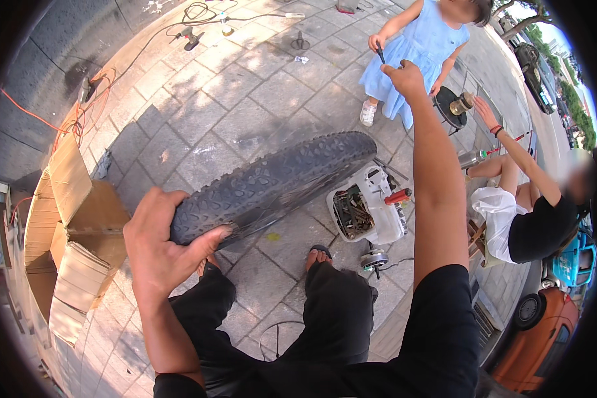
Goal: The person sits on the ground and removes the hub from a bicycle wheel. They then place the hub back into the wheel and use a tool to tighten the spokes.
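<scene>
A knobbly black bicycle tyre [272,176] stands tilted in front of me, its far end to the right. My left hand [162,229] is closed round its near end, thumb on the side facing me. My right hand [404,78] reaches far forward, its fingers closed at the lower end of a thin dark tool [381,54]. The upper end of this tool is in the hand [377,44] of a person in a light blue dress [411,56]. Its exact kind is too small to tell.
An open cardboard box [99,219] lies at left. Right of the tyre are a white tub [385,222] of small metal parts, a red-handled tool [398,196] and a wheel hub [374,259]. A seated person [537,225] extends an arm at right. A drill [190,38] and cables lie far off.
</scene>
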Available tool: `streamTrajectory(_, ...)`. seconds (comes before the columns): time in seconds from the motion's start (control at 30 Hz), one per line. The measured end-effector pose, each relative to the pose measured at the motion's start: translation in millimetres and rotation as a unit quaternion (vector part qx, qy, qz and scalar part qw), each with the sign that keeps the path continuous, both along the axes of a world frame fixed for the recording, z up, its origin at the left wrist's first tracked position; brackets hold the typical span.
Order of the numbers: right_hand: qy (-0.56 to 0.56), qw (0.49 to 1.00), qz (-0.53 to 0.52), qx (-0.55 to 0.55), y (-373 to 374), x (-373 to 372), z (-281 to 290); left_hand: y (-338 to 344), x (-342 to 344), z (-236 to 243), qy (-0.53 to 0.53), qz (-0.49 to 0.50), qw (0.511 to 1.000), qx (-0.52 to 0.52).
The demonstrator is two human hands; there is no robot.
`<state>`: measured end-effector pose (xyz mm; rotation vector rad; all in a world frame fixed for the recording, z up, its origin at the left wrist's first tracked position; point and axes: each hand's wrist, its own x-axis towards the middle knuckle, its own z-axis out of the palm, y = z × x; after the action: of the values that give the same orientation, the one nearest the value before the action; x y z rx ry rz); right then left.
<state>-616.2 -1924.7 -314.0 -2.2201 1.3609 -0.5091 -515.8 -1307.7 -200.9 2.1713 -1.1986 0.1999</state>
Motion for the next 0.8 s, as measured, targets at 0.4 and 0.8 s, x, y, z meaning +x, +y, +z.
streamTrajectory(0.4,-0.016,0.995,0.012,-0.098,22.9,35.2,-9.5,2.8,4.5,0.1,-0.009,0.002,1.0,0.004)
streamTrajectory(0.8,0.008,0.99,0.127,0.055,73.1,-98.2,-21.5,2.5,-3.4,1.0,0.018,0.0,1.0,0.014)
